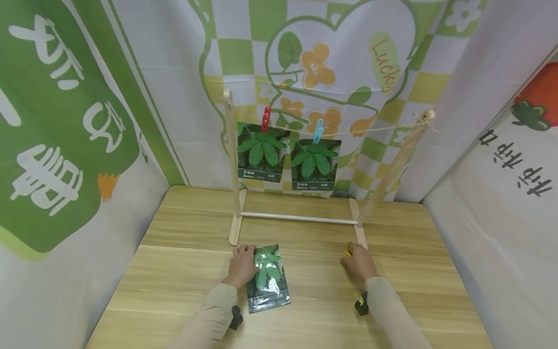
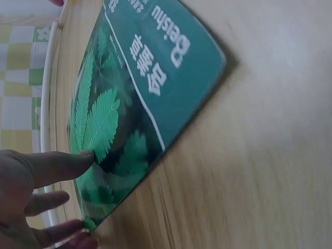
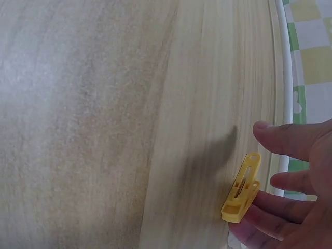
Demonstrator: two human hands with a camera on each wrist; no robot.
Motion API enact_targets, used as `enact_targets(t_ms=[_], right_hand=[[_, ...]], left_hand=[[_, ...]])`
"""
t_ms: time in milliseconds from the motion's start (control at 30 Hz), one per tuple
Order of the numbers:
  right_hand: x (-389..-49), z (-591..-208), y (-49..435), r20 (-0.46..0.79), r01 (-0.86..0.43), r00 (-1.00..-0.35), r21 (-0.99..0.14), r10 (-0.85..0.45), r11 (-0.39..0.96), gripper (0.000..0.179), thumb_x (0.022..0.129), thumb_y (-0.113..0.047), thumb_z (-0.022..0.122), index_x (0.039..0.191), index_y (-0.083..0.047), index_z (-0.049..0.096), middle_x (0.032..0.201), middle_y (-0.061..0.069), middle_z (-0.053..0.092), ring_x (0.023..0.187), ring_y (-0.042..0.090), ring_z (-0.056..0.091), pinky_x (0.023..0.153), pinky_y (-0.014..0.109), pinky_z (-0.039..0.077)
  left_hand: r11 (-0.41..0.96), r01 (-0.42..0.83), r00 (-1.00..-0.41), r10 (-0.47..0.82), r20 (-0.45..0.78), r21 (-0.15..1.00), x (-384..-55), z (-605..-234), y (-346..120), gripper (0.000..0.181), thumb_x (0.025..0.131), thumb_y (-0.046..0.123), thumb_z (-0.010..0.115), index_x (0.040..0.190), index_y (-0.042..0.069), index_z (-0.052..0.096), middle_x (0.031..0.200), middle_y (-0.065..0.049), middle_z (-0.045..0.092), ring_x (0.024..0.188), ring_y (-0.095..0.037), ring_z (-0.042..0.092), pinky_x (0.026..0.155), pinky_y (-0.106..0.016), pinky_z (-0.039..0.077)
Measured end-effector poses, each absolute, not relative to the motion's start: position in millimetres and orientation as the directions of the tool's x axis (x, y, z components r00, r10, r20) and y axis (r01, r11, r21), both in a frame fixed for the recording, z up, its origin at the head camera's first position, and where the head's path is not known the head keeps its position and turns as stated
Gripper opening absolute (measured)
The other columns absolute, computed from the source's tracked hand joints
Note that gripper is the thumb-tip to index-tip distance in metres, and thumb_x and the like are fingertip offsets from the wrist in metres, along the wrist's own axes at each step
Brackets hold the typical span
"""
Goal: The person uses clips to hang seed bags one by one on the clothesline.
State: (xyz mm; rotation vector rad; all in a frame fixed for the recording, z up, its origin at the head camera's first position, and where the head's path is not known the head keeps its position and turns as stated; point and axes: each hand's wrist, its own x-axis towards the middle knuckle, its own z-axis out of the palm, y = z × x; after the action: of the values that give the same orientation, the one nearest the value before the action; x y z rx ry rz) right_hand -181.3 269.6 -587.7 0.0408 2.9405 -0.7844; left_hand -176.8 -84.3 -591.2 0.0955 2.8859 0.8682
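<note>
A glossy packet with a green leaf picture (image 1: 268, 278) lies on the table beside my left hand (image 1: 242, 265). In the left wrist view, the left thumb (image 2: 62, 165) reaches over the packet's face (image 2: 111, 119), while the other fingers lie loosely at its edge. My right hand (image 1: 359, 261) is low over the table, by the foot of the wooden stand. A yellow clothespin (image 3: 241, 189) sits against its lower fingers in the right wrist view, with the thumb held apart from it.
Behind the hands stands a wooden frame (image 1: 235, 165) with a string across its posts. Two similar packets (image 1: 263, 154) hang there, one from a red clothespin (image 1: 266, 119), the other from a light blue clothespin (image 1: 318, 131). A white rod (image 1: 301, 218) joins the feet. Printed curtains (image 1: 165, 97) surround the table.
</note>
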Motion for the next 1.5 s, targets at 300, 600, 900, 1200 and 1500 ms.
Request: enact_targets(t_ms=[300, 600, 900, 1200, 1500], right_hand=[[-181.6, -586.6, 269.1, -0.126, 0.064, -0.992, -0.489, 0.002, 0.870, 0.050, 0.081, -0.014, 0.073, 0.121, 0.011, 0.056, 0.103, 0.022, 0.064, 0.091, 0.032, 0.060, 0.082, 0.050, 0.051], [-182.9, -585.8, 266.5, -0.100, 0.069, -0.995, -0.477, 0.024, 0.876, 0.052, 0.080, -0.013, 0.072, 0.122, 0.013, 0.056, 0.101, 0.022, 0.063, 0.090, 0.033, 0.060, 0.084, 0.051, 0.051], [-186.5, -589.9, 265.8, -0.079, 0.074, -0.996, -0.446, 0.043, 0.892, 0.044, 0.079, -0.014, 0.074, 0.111, 0.013, 0.062, 0.090, 0.019, 0.064, 0.080, 0.030, 0.059, 0.076, 0.050, 0.052], [-188.7, -590.4, 260.8, -0.086, 0.159, -0.987, -0.449, 0.135, 0.879, 0.040, 0.080, -0.022, 0.079, 0.101, 0.011, 0.068, 0.082, 0.015, 0.067, 0.071, 0.023, 0.059, 0.065, 0.043, 0.052], [-190.4, -595.3, 261.5, -0.088, 0.135, -0.990, -0.437, 0.108, 0.889, 0.039, 0.080, -0.021, 0.079, 0.104, 0.008, 0.069, 0.094, 0.019, 0.070, 0.084, 0.030, 0.066, 0.074, 0.046, 0.055]], left_hand=[[0.813, 0.140, -0.981, 0.190, -0.029, 0.565, -179.2, -593.9, -89.5, 0.061, 0.070, -0.010, 0.063, 0.130, -0.002, 0.055, 0.133, -0.028, 0.050, 0.124, -0.044, 0.048, 0.104, -0.055, 0.044], [0.856, -0.083, -0.996, -0.059, -0.063, 0.510, -169.7, -590.6, -77.7, 0.071, 0.081, 0.039, 0.078, 0.127, -0.007, 0.051, 0.107, -0.026, 0.055, 0.101, -0.040, 0.052, 0.074, -0.055, 0.051], [0.889, -0.111, -0.994, -0.102, -0.044, 0.445, -161.1, -591.9, -60.1, 0.091, 0.067, 0.050, 0.084, 0.130, -0.004, 0.048, 0.101, -0.025, 0.052, 0.094, -0.038, 0.051, 0.069, -0.052, 0.049], [0.834, -0.128, -0.989, -0.145, -0.009, 0.536, -170.6, -597.5, -57.6, 0.082, 0.064, 0.029, 0.091, 0.128, -0.003, 0.050, 0.097, -0.022, 0.053, 0.085, -0.032, 0.045, 0.069, -0.040, 0.035], [0.707, -0.135, -0.984, -0.181, -0.007, 0.694, -178.8, -604.1, -70.4, 0.056, 0.072, 0.005, 0.077, 0.123, -0.008, 0.056, 0.106, -0.025, 0.060, 0.101, -0.038, 0.054, 0.086, -0.052, 0.045]])
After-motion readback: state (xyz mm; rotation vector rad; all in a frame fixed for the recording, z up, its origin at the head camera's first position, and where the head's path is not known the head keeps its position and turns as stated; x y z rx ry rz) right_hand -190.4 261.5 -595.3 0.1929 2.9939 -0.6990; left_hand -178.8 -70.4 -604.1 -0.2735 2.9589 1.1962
